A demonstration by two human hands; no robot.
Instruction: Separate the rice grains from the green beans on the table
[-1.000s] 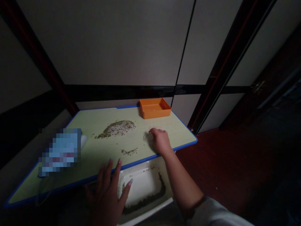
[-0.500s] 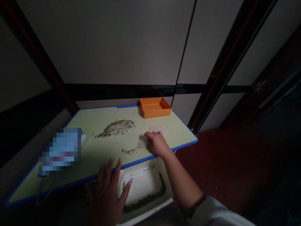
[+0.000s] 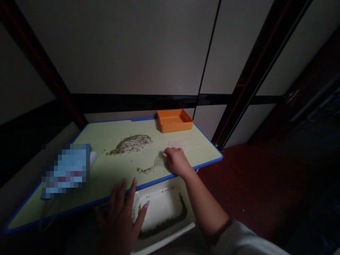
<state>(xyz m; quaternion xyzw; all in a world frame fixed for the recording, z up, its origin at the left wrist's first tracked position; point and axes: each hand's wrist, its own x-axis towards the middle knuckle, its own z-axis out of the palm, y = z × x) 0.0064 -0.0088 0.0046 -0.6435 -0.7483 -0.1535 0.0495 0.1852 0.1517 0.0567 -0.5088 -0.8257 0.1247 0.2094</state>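
My right hand (image 3: 176, 160) is closed over the table (image 3: 111, 180), fingertips pinching a clear, rounded item (image 3: 159, 160) whose kind I cannot make out. A thin line of green, bean-like grains (image 3: 145, 170) lies just left of that item. Behind my fingers is a patch of whitish grains (image 3: 177, 144), partly hidden by the hand. Farther left spreads a larger heap of green and whitish grains (image 3: 134, 143). My left hand (image 3: 119, 219) has its fingers spread at the table's front edge, holding nothing. Beside it, below the edge, a white tub (image 3: 164, 202) contains dark green grains along its sides.
An orange open box (image 3: 175, 126) stands at the back right of the table. A blurred-out blue thing (image 3: 69, 170) lies at the left, with a white object partly behind it and a cord below. Cabinet panels (image 3: 132, 49) rise behind the blue-edged table.
The view has shifted very slightly. My right fingertips have turned a little at the clear item; the left hand and the grain heaps look the same.
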